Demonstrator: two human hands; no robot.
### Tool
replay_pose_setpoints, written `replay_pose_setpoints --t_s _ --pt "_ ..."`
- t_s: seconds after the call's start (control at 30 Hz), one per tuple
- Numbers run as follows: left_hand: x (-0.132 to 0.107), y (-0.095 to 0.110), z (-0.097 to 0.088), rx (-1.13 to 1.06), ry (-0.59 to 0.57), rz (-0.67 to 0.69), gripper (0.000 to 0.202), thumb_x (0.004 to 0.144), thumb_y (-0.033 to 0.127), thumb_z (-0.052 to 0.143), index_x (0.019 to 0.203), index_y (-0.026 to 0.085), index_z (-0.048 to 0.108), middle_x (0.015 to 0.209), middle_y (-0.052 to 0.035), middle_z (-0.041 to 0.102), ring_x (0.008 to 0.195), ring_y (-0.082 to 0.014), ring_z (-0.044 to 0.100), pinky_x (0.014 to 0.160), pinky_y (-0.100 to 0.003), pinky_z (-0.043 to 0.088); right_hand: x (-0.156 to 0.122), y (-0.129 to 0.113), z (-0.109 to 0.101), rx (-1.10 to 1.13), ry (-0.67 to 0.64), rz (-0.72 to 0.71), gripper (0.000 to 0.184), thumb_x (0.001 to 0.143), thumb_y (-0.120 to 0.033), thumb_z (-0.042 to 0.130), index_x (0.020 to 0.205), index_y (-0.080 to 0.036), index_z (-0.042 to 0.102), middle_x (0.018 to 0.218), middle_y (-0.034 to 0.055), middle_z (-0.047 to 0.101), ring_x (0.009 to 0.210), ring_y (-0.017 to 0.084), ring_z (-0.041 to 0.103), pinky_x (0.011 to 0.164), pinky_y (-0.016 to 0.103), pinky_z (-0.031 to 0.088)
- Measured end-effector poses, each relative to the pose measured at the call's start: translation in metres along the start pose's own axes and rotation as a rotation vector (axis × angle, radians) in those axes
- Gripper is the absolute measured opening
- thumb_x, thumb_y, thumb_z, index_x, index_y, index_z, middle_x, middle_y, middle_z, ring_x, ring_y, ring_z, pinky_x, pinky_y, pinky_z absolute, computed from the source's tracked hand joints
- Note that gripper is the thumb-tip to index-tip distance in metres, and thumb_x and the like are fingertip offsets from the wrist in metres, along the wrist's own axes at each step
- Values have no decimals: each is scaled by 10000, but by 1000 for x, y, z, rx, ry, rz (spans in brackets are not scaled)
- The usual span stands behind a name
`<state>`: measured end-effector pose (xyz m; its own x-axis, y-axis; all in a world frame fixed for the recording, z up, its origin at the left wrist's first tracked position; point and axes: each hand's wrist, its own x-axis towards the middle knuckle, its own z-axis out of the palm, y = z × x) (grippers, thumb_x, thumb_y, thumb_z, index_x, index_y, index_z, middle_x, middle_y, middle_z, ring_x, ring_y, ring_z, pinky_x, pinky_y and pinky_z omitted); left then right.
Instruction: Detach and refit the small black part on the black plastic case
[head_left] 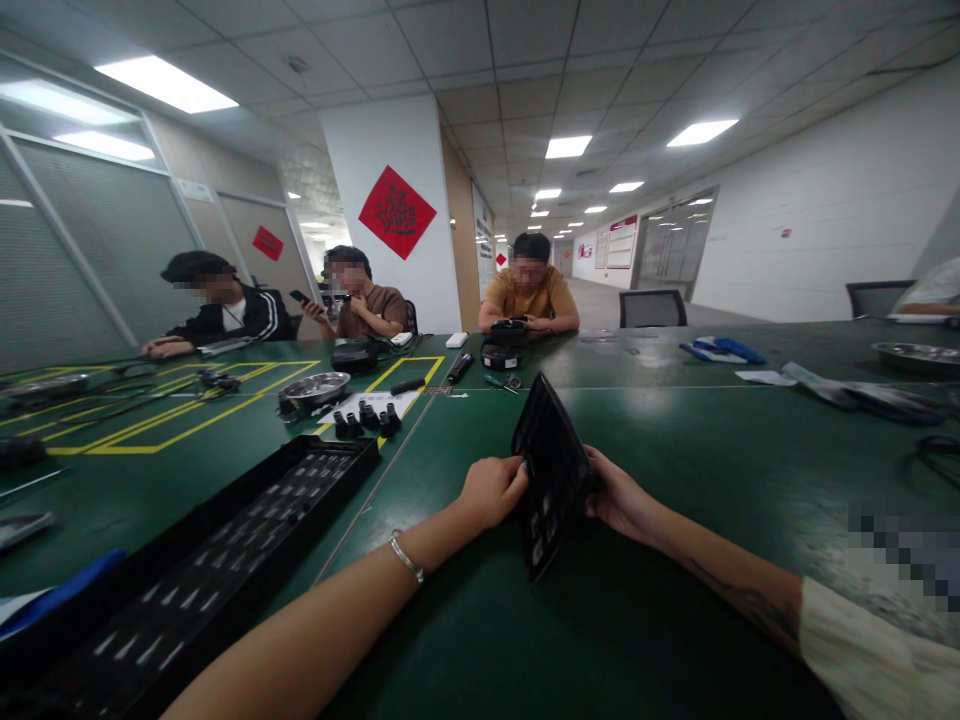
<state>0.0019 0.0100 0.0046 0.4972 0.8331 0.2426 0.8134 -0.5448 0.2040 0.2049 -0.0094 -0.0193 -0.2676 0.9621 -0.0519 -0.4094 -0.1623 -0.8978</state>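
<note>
Black panel (pixel 559 485) tilted upright over green table (pixel 697 450); left hand (pixel 491 490) pinching near edge, right hand (pixel 622 500) gripping opposite side. Long tray (pixel 367 458) to left.

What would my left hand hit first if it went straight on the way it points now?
The black, flat, plastic-looking panel, standing tilted against your left hand, which seems to touch its face. Beyond, roughly in line, is your right hand, though depth is unclear.

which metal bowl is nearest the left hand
The metal bowl beside the white paper; the right-edge bowl and left-edge dish sit farther from the left hand.
</note>
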Motion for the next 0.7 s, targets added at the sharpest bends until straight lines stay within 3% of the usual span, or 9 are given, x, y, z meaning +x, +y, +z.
replay_pose_setpoints --t_s 0.23,0.5,0.7 --pt "1 -1 1 -15 -1 -6 450 915 391 194 769 184 566 707 -51 616 662 -169 562 576 -252 298 1 0 -1 0 -14 7 241 839 -311 496 1052 -227 419 672 -18 578 433 101 535 364 191 413" --pt "3 -2 4 -22 27 -51 329 912 375 235 890 196 510 765 -45 616 715 -177 582 606 -250 333 0 -1 3 -3 0 9 216 839 -287 484 1030 -224 406 661 -23 567 411 95 523 351 183 402" --pt "3 0 1 -38 13 -56 314 908 369 245 856 205 507 728 -30 600 693 -169 574 596 -243 332 1 0 -1 -29 -29 8 279 836 -323 492 1084 -230 405 618 -17 551 414 100 513 292 138 270"
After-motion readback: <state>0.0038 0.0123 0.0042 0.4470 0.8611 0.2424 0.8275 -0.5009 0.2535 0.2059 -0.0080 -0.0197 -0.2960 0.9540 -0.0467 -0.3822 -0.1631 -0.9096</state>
